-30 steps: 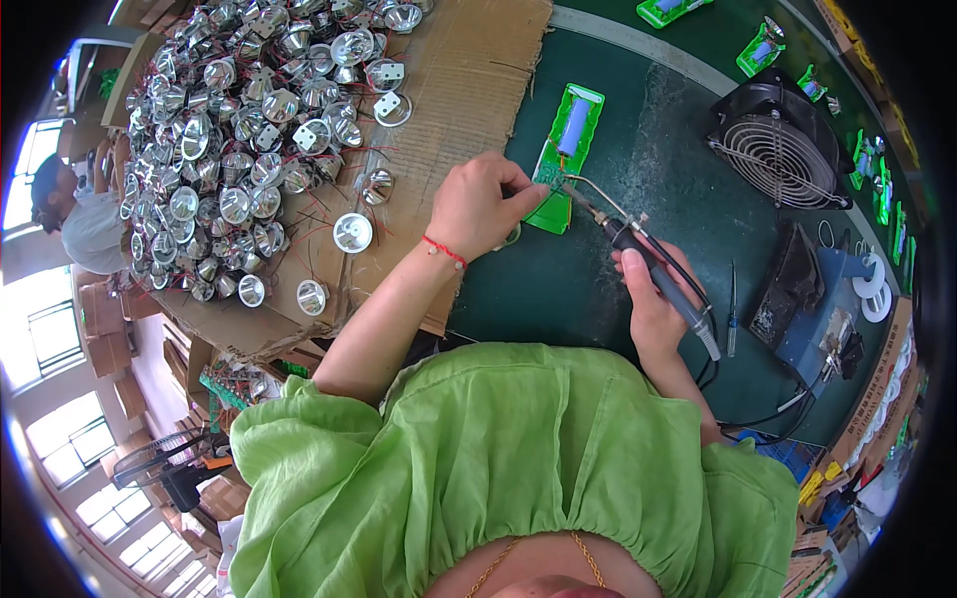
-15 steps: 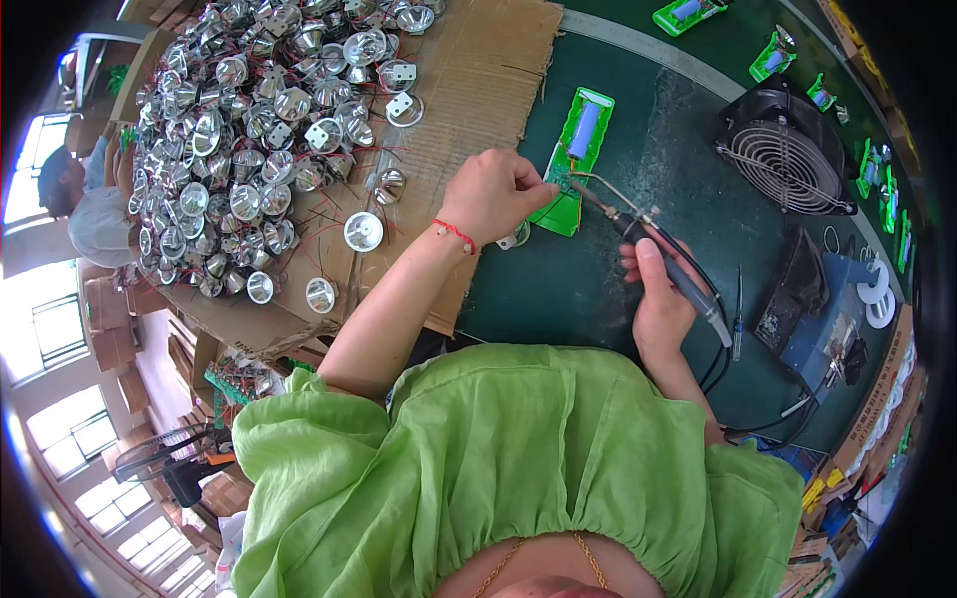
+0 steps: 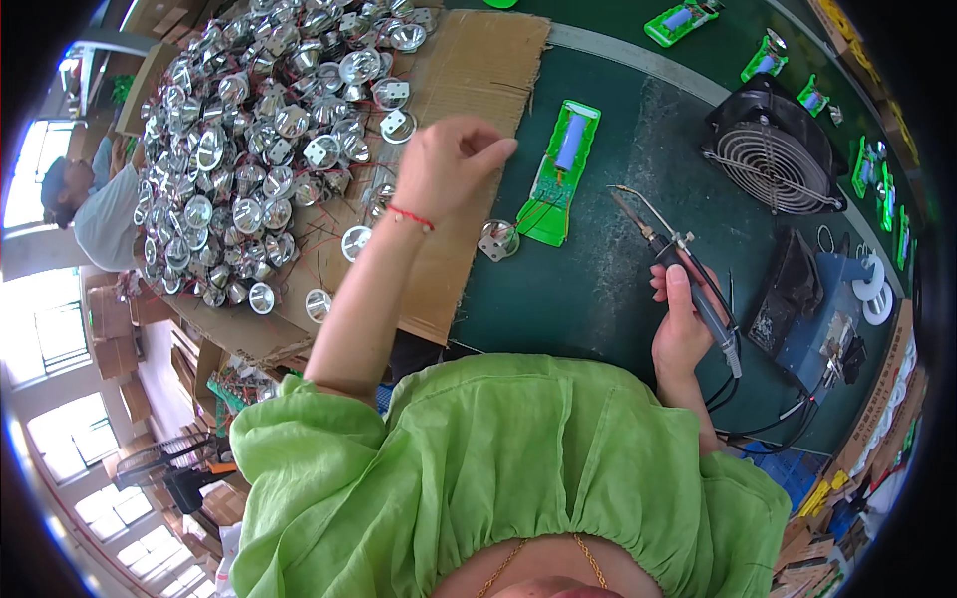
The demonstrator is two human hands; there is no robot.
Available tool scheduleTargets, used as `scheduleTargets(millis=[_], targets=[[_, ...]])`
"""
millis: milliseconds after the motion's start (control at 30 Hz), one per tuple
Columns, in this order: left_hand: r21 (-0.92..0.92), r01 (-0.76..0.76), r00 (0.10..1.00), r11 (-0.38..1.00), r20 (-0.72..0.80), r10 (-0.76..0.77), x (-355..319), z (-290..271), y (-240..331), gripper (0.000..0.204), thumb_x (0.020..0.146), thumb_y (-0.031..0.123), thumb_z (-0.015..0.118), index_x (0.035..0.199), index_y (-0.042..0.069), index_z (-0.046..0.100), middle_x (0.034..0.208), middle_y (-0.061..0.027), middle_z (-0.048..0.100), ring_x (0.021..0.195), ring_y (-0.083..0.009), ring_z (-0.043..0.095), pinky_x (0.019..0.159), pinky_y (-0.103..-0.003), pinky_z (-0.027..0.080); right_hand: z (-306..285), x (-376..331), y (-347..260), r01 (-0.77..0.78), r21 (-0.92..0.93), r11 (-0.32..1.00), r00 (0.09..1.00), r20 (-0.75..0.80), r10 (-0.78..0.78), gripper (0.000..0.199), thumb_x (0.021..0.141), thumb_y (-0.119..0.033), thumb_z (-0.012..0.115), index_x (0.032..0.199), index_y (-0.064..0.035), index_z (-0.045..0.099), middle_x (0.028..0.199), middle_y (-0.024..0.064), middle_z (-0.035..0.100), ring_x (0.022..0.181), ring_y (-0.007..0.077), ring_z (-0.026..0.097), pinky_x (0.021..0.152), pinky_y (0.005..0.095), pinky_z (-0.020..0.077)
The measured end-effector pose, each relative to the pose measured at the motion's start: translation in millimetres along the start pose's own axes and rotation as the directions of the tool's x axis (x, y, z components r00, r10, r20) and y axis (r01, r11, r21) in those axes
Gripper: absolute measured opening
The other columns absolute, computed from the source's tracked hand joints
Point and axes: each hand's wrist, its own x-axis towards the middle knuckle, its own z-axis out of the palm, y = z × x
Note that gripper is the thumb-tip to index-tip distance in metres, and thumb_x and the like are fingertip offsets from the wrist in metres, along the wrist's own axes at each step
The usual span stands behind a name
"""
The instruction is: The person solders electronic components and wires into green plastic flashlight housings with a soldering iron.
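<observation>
My left hand, with a red string bracelet at its wrist, is raised over the cardboard's right edge. Its fingers are loosely curled, the thumb stands apart, and nothing shows in it. In my right hand is a soldering iron with a thin bent metal tube alongside; its tip points up and left, away from any work. Between the hands lies an open green plastic casing holding a blue cylindrical battery and a small green circuit board. Thin wires run from the board to a reflector lamp piece beside the casing.
Many silver reflector cups are heaped on the cardboard sheet at left. A black fan with a wire guard and a blue solder-reel stand occupy the right side. Further green casings line the far edge. Another person is at far left.
My left hand has left the casing and moved left over the cardboard. The soldering iron has drawn back right, off the board. The casing sits slightly lower and further left.
</observation>
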Motion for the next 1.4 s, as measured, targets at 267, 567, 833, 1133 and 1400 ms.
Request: scheduleTargets(millis=[267,567,833,1133,1400], targets=[[0.514,-0.709,0.704,0.482,0.547,0.453,30.2,26.0,44.6,0.048,0.075,0.016,0.066,0.121,0.026,0.057,0.084,-0.0059,0.056,0.08,-0.022,0.063,0.067,-0.035,0.052,-18.6,2.3,-2.2,0.073,-0.011,0.997,0.996,-0.052,-0.073,0.024,0.088,-0.008,0.061,0.107,0.0053,0.059,0.086,0.0138,0.067,0.073,0.0133,0.062,0.062,0.022,0.0481],[0.646,-0.36,0.921,0.673,0.361,0.145,-42.7,18.3,69.6,0.037,0.065,0.027,0.078,0.095,0.01,0.063,0.078,-0.0042,0.054,0.077,-0.0212,0.062,0.066,-0.035,0.049,-35.3,10.1,-16.4,0.152,-0.057,0.987,0.976,-0.15,-0.159,0.025,0.088,-0.009,0.06,0.107,0.0065,0.058,0.085,0.0155,0.066,0.068,0.0137,0.061,0.06,0.0228,0.0484],[-0.146,-0.262,0.965,0.954,-0.008,0.263,-64.1,21.2,37.4,0.022,0.075,0.005,0.072,0.097,0.003,0.069,0.089,-0.0071,0.066,0.074,-0.0194,0.064,0.064,-0.029,0.051,-23.4,-7.4,-14.1,0.147,-0.027,0.989,0.989,0.02,-0.147,0.026,0.086,-0.007,0.062,0.107,0.0076,0.057,0.086,0.0165,0.067,0.072,0.0153,0.063,0.064,0.0244,0.0508],[-0.104,-0.166,0.986,0.981,0.014,0.169,-57.9,33.2,42.9,0.008,0.072,0.009,0.074,0.079,0.006,0.07,0.083,-0.0057,0.058,0.074,-0.0217,0.06,0.062,-0.032,0.049,-7.7,-15.5,-6.7,0.116,-0.108,0.987,0.978,0.183,-0.095,0.023,0.082,-0.005,0.068,0.1,0.0074,0.061,0.084,0.0132,0.068,0.072,0.0139,0.063,0.065,0.0233,0.0496],[-0.057,-0.031,0.998,0.998,0.056,0.034,-50.1,32.9,50.0,0.009,0.065,0.004,0.072,0.073,0.002,0.068,0.084,-0.0073,0.058,0.072,-0.0204,0.06,0.066,-0.03,0.052,-3.5,-13.8,-2.9,0.138,-0.193,0.971,0.972,0.214,-0.096,0.02,0.08,-0.003,0.068,0.097,0.0058,0.063,0.081,0.0104,0.068,0.07,0.012,0.064,0.062,0.0225,0.0494]])
